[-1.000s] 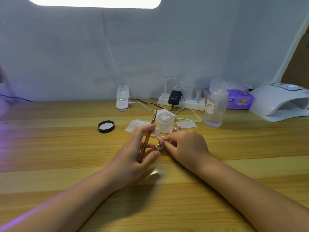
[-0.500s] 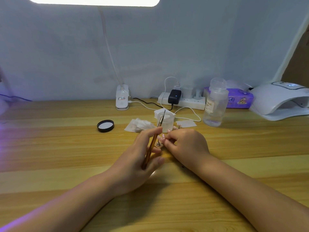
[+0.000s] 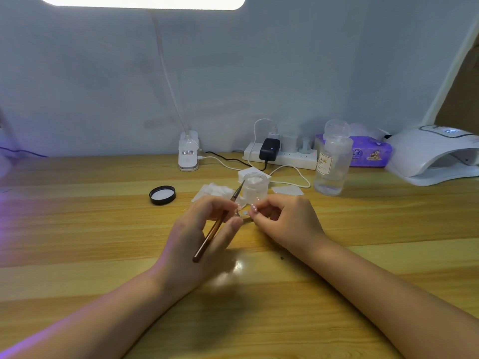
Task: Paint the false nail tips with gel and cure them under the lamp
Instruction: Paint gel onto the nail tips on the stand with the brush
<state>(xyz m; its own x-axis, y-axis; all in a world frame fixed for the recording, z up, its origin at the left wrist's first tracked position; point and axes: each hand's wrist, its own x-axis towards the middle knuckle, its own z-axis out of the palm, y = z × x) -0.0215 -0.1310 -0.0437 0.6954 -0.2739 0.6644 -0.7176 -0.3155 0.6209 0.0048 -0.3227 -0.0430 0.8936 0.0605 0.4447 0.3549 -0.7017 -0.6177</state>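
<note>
Both hands sit about mid-worktop, almost touching. Left hand (image 3: 199, 239) has its fingers curled round a brown brush (image 3: 217, 224), bristle end tilted up toward the back edge. Right hand (image 3: 282, 221) has its fingers bent in, pinching what looks like a pale nail tip (image 3: 254, 207); it's tiny and partly hidden, so can't say more. Something small and metal sits between the two hands, too blurry to call.

Open room: the whole front half of the wooden worktop (image 3: 77, 242) has just the forearms on it, and the left side has only one black lid (image 3: 162, 195) lying on it.

Back edge is the crowded bit:
- one clear jar (image 3: 255, 186) just behind the hands
- a few white wipes (image 3: 212, 190) beside it
- one clear pump bottle (image 3: 333, 161)
- one power strip (image 3: 282, 155) with a black adapter plugged in
- one purple tissue pack (image 3: 370, 154)
- one white curing lamp (image 3: 435, 154) in the back right corner, mouth facing the front edge
- one clip-on desk light base (image 3: 188, 151)
</note>
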